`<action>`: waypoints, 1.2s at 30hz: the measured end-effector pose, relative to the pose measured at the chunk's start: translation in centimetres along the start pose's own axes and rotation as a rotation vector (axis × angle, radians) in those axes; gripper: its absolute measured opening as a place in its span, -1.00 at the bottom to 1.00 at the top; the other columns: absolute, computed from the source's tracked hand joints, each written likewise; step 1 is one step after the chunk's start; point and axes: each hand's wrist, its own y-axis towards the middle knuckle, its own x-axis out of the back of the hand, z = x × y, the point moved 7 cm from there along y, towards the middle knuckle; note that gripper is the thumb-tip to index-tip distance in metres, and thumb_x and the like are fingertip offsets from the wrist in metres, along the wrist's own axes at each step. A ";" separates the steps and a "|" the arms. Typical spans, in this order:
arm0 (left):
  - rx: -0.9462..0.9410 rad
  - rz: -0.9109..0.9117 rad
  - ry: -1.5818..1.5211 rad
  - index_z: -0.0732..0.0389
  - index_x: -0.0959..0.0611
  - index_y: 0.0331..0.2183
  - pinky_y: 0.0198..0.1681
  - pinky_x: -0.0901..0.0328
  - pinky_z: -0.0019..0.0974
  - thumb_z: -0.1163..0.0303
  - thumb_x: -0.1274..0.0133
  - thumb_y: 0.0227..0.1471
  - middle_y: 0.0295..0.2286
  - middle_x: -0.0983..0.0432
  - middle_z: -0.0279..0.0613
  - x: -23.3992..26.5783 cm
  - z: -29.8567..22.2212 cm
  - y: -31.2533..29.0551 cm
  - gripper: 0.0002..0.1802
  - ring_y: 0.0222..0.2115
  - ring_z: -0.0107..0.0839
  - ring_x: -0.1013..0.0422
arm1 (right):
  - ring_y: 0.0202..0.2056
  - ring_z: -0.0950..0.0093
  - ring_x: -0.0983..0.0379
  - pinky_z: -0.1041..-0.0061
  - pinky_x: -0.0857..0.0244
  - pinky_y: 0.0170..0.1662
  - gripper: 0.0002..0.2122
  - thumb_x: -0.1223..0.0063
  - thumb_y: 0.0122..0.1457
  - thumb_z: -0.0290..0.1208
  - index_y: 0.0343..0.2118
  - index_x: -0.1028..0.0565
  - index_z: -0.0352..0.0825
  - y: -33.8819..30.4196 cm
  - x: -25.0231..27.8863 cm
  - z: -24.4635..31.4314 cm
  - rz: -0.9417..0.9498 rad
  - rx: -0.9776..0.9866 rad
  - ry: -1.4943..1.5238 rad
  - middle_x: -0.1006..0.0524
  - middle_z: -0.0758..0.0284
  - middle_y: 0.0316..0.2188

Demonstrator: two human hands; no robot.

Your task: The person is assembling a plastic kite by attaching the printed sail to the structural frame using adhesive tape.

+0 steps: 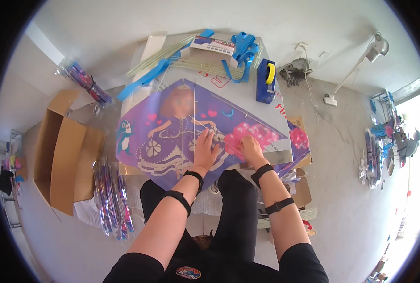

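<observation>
A purple kite (170, 134), printed with a figure in a gown, hearts and pink flowers, lies spread over the table with its near point hanging past the front edge. Thin pale rods (195, 94) run along it, one down the middle and another by the upper right edge. My left hand (206, 150) rests on the gown print, fingers stretched out. To its right, my right hand (251, 151) is closed over the pink flowers, fingertips pinched together. A thin pale line slants across the kite toward these fingers; whatever they grip is too small to make out.
At the table's back are a small box (213, 45), blue ribbon (244, 47), pale sticks (160, 59) and a blue tape dispenser (265, 85). An open carton (63, 155) and bagged kites (111, 200) stand left. A lamp (377, 47) hangs on the right wall.
</observation>
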 end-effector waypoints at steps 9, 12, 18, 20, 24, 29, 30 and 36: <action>0.302 -0.045 0.215 0.19 -0.48 -0.41 -0.22 -0.24 -0.09 0.28 -0.26 -0.17 -0.37 -0.38 -0.11 4.4 2.6 -0.4 -0.68 -0.29 -0.06 -0.34 | -0.30 0.17 -0.41 0.25 -0.30 -0.21 -0.83 -0.18 -0.07 -0.37 -0.50 -0.46 -0.35 -2.1 1.5 -3.4 -0.147 0.032 0.066 -0.45 0.16 -0.41; 0.365 0.000 0.169 0.22 -0.52 -0.46 -0.29 -0.28 -0.09 0.26 -0.24 -0.16 -0.45 -0.44 -0.08 3.7 3.8 -0.5 -0.71 -0.34 -0.05 -0.39 | -0.28 0.17 -0.40 0.25 -0.29 -0.20 -0.83 -0.20 -0.09 -0.37 -0.52 -0.46 -0.33 -2.9 1.4 -3.4 -0.138 0.002 0.114 -0.44 0.19 -0.42; 0.525 0.049 0.141 0.30 -0.58 -0.54 -0.37 -0.34 -0.04 0.26 -0.17 -0.10 -0.52 -0.53 0.06 2.4 5.6 0.6 -0.73 -0.44 0.00 -0.47 | -0.22 0.17 -0.36 0.26 -0.26 -0.13 -0.83 -0.20 -0.09 -0.34 -0.52 -0.47 -0.31 -4.5 1.4 -4.3 -0.131 0.021 0.060 -0.41 0.21 -0.39; 0.598 0.117 0.124 0.31 -0.60 -0.53 -0.34 -0.36 -0.04 0.26 -0.16 -0.10 -0.50 -0.54 0.08 2.1 7.0 1.2 -0.72 -0.39 -0.01 -0.49 | -0.24 0.15 -0.38 0.24 -0.27 -0.14 -0.84 -0.17 -0.06 -0.34 -0.51 -0.48 -0.32 -4.6 1.4 -4.4 -0.164 0.052 0.060 -0.44 0.16 -0.41; 0.697 0.070 -0.074 0.34 -0.60 -0.48 -0.36 -0.37 -0.12 0.25 -0.14 -0.07 -0.51 -0.56 0.04 3.5 9.6 -0.4 -0.71 -0.40 -0.10 -0.52 | -0.27 0.12 -0.41 0.21 -0.29 -0.19 -0.85 -0.12 -0.02 -0.34 -0.49 -0.48 -0.32 -3.8 2.0 -5.5 -0.106 -0.056 0.103 -0.48 0.13 -0.43; 0.706 -0.049 -0.433 0.28 -0.58 -0.47 -0.50 -0.26 -0.38 0.26 -0.12 0.00 -0.61 -0.48 -0.29 5.7 7.4 -2.9 -0.75 -0.59 -0.49 -0.38 | -0.32 0.09 -0.43 0.15 -0.32 -0.23 -0.87 -0.02 0.07 -0.37 -0.39 -0.47 -0.31 -0.5 7.2 -7.3 -0.275 -0.052 -0.027 -0.48 0.09 -0.40; 0.736 -0.047 -0.606 0.27 -0.58 -0.47 -0.52 -0.22 -0.42 0.27 -0.11 0.02 -0.62 -0.44 -0.34 5.9 6.8 -3.3 -0.76 -0.60 -0.55 -0.34 | -0.29 0.12 -0.43 0.17 -0.32 -0.22 -0.87 -0.03 0.06 -0.36 -0.38 -0.47 -0.31 1.3 8.4 -7.0 -0.281 -0.096 -0.089 -0.48 0.12 -0.39; 0.850 0.017 -0.793 0.26 -0.57 -0.36 -0.51 -0.13 -0.52 0.29 -0.08 0.10 -0.60 -0.34 -0.47 8.1 6.8 -6.3 -0.78 -0.60 -0.67 -0.23 | -0.08 0.22 -0.35 0.22 -0.26 -0.05 -0.74 -0.04 0.06 -0.34 -0.19 -0.43 -0.29 6.4 13.3 0.3 -0.416 0.022 -0.185 -0.45 0.22 -0.20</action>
